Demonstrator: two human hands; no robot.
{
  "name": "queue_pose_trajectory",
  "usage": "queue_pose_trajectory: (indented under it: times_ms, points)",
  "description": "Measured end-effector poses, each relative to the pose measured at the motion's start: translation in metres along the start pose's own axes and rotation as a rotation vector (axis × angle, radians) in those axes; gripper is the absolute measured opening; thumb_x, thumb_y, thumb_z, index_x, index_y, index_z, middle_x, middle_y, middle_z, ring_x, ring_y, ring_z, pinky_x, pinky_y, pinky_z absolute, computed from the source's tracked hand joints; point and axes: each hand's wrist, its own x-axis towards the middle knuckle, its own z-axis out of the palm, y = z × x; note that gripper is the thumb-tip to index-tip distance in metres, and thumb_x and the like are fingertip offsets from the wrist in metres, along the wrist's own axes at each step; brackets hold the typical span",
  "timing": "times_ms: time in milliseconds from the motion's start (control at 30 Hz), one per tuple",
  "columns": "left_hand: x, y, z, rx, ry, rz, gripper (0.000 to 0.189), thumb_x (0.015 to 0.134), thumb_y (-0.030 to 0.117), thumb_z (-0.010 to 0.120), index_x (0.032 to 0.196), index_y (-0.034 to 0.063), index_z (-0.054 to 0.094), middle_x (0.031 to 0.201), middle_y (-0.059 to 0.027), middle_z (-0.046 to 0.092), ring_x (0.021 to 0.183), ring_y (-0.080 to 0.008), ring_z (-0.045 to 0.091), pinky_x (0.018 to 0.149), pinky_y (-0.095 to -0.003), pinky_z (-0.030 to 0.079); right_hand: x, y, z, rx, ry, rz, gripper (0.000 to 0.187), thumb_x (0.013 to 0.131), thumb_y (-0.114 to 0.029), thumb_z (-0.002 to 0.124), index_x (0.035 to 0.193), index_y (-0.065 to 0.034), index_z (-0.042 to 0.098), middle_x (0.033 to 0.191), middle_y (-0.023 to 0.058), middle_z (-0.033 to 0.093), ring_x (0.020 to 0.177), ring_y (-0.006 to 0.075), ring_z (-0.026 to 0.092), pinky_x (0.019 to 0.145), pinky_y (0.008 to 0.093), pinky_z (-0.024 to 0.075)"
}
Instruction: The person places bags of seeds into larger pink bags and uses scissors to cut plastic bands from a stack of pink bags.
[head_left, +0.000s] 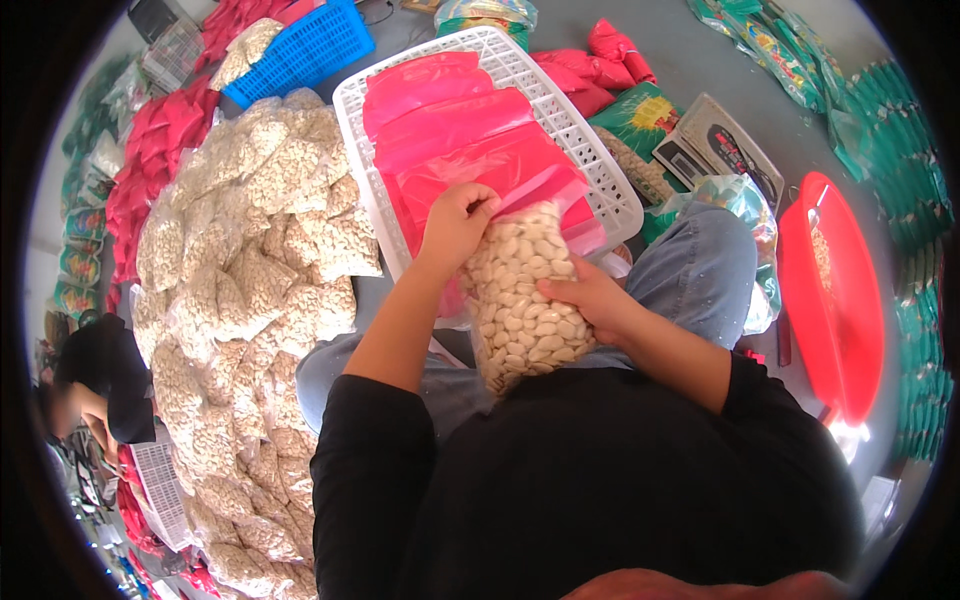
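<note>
A clear plastic bag (525, 300) full of pale flat oval seeds or beans tilts against my lap. My right hand (596, 300) grips its right side, thumb across the front. At its upper left corner my left hand (457, 221) pinches a plastic edge between thumb and fingers. Whether that edge belongs to the clear bag or to the pink bag behind cannot be told. Flat pink plastic bags (465, 142) lie overlapping on an upturned or shallow white plastic crate (622, 199) in front of me, and the filled bag partly covers the nearest one.
Filled clear bags (255, 247) are heaped at my left, beside a blue basket (300, 52). On the right are a weighing scale (720, 146), a red plastic basin (844, 300) and stacked green bags (892, 150). Another person (105, 382) bends at far left.
</note>
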Motion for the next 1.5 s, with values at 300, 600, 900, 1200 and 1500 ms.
queue_pose_trajectory:
  times_ms: [300, 600, 900, 1200, 1500]
  points:
    - [-0.015, -0.003, -0.014, 0.404, 0.043, 0.532, 0.004, 0.075, 0.003, 0.054, 0.079, 0.0022, 0.055, 0.077, -0.0106, 0.053, 0.072, -0.0263, 0.053, 0.064, -0.0318, 0.042, 0.015, -0.019, -0.004, -0.205, -0.031, 0.070, 0.040, 0.076, -0.005, 0.057, 0.113, 0.0024, 0.043, 0.102, 0.0138, 0.056, 0.089, 0.0212, 0.057, 0.075, 0.0336, 0.0487]
    - [-0.028, -0.030, -0.019, 1.071, 0.267, 0.288, 0.029, 0.070, 0.020, 0.063, 0.090, 0.0027, 0.051, 0.090, -0.0154, 0.051, 0.081, -0.0322, 0.053, 0.066, -0.0385, 0.045, 0.036, -0.006, -0.048, 0.345, 0.065, -0.017, 0.035, 0.085, -0.014, 0.048, 0.114, 0.0033, 0.042, 0.108, 0.0197, 0.052, 0.095, 0.0294, 0.056, 0.081, 0.0404, 0.0471]
    - [-0.020, -0.045, -0.013, 0.740, 0.275, 0.043, 0.045, 0.067, 0.041, 0.061, 0.083, -0.0006, 0.056, 0.088, -0.0175, 0.057, 0.085, -0.0328, 0.055, 0.069, -0.0412, 0.044, 0.037, -0.002, -0.058, 0.356, -0.005, 0.060, 0.039, 0.084, -0.016, 0.050, 0.116, 0.0044, 0.040, 0.109, 0.0203, 0.052, 0.097, 0.0301, 0.055, 0.083, 0.0415, 0.0461]
    - [-0.059, -0.044, -0.015, 0.390, -0.053, -0.004, 0.020, 0.070, 0.020, 0.060, 0.070, -0.0006, 0.057, 0.061, -0.0096, 0.059, 0.056, -0.0227, 0.056, 0.053, -0.0365, 0.042, 0.052, -0.013, -0.048, 0.593, -0.023, 0.037, 0.036, 0.088, -0.021, 0.042, 0.115, 0.0025, 0.042, 0.111, 0.0190, 0.051, 0.101, 0.0297, 0.052, 0.089, 0.0384, 0.0411]
    - [-0.071, -0.036, -0.016, 0.049, 0.159, -0.464, 0.019, 0.078, 0.016, 0.052, 0.077, -0.0012, 0.059, 0.062, -0.0074, 0.057, 0.054, -0.0117, 0.055, 0.050, -0.0249, 0.044, 0.108, 0.000, -0.033, 0.142, 0.076, -0.143, 0.022, 0.088, -0.012, 0.043, 0.106, -0.0005, 0.047, 0.095, 0.0120, 0.057, 0.083, 0.0207, 0.059, 0.071, 0.0320, 0.0491]
